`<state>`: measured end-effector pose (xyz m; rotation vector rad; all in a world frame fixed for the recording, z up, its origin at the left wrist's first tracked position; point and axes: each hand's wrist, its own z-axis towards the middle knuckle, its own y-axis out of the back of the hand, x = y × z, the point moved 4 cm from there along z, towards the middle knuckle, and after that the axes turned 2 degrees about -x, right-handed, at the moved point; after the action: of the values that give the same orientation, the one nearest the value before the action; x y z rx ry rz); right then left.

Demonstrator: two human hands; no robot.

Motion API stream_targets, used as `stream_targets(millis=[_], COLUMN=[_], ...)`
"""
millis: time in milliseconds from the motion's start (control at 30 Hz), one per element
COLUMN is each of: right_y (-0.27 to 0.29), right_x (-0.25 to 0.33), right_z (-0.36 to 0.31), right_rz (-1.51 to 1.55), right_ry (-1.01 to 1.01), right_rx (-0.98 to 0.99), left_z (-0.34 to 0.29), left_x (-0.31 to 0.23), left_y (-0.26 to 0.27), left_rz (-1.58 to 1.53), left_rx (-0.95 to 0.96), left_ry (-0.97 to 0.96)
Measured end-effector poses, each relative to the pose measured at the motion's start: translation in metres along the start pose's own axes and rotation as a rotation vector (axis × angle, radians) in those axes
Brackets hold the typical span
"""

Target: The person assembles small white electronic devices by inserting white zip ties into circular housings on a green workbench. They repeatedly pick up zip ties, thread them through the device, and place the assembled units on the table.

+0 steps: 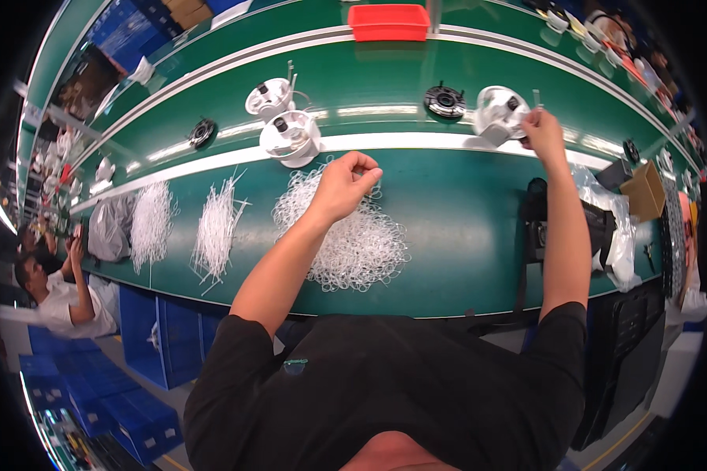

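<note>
The right hand [542,135], fingertips drawn together, is at the right side of a white, round plastic housing [493,104] — leftward of this nearer hand, by the green conveyor's [369,82] near edge. The left hand [344,187] curls over thin, white looped ties [357,255]; whether either pinches anything, one cannot tell.

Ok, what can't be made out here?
All in the head view:
Whether the left hand pinches anything: its curled fingers hide it.
Whether the right hand grips the white housing: its fingers cover any contact.
White rings under the left forearm: covered by it.
What's at the co-worker's hands, far left: too small.
</note>
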<state>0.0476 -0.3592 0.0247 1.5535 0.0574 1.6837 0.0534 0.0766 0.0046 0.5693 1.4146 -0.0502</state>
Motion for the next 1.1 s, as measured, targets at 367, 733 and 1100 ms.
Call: stream_targets(millis=[367,733,1100], right_y=[0.036,-0.004,-0.114], right_x=[-0.099,0.095,0.113], right_z=[0.069,-0.068,-0.133], right_rz=[-0.566,0.108,0.384], right_ry=[-0.233,0.115,0.202], right_rx=[-0.495,0.135,0.252], left_z=[-0.014,0.02,0.003], left_x=[0.048,0.064,-0.012], left_y=[0.148,0.143,-0.015], left_rz=[0.083,-0.403,-0.301], left_rx=[-0.764,-0.399,0.144], left_ry=[0.177,0.209,0.154])
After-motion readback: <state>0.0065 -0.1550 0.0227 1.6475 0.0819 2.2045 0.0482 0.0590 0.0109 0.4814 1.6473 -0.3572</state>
